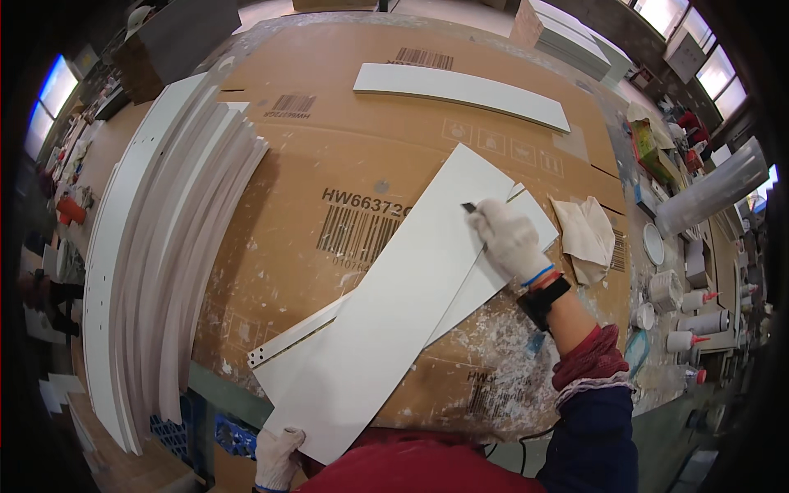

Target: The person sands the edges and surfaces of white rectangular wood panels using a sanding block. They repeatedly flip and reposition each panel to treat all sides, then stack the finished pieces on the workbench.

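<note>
A long white board (386, 287) lies slantwise across the cardboard, on top of another white board (472, 296) whose edges show from beneath it. My left hand (278, 456), in a white glove, grips the near corner of the upper board, thumb on top and the other fingers mostly hidden. Over the far part of that board is my gloved right hand (514, 238), its fingers closed around a small dark blade (468, 207). Only the blade's tip sticks out; whether it touches the board I cannot tell.
Several white boards stand in a row (164, 246) at the left. A single white strip (460, 92) lies at the back of the cardboard (288, 181). To the right are a cloth (585, 238), glue bottles (686, 341) and a grey tube (711, 189). More panels (567, 41) are stacked behind.
</note>
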Available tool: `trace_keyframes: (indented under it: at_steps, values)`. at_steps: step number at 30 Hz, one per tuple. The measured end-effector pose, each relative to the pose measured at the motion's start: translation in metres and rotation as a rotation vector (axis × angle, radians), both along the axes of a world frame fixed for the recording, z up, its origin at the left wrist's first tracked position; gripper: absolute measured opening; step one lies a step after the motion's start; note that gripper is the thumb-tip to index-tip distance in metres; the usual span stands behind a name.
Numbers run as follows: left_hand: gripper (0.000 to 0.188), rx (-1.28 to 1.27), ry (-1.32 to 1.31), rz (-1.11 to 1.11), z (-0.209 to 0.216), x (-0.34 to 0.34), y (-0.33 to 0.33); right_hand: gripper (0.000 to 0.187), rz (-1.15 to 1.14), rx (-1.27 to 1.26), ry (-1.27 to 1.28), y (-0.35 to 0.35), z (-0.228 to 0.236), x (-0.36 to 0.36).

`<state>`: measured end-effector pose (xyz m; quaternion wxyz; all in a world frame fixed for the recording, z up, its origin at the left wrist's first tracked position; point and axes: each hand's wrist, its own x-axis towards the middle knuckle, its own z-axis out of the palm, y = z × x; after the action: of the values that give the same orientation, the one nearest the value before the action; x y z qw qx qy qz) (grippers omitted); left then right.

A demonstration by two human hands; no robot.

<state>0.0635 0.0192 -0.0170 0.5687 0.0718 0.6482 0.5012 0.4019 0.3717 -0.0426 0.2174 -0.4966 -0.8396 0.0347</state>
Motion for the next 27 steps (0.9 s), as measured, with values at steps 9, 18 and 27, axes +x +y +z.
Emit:
trace_keyframes:
  at_steps: [9,18,27]
  values:
    - [0.059,-0.144,0.025,-0.152,-0.001,-0.034,-0.004,0.021,-0.343,-0.024,0.013,0.092,0.009,0.095]
    - [0.063,-0.16,0.078,-0.234,0.006,-0.039,-0.001,0.012,0.387,-0.099,-0.158,-0.012,0.009,-0.027]
    - [0.065,-0.23,0.067,-0.259,0.005,-0.048,0.001,0.018,-0.18,-0.15,0.094,0.066,0.036,0.046]
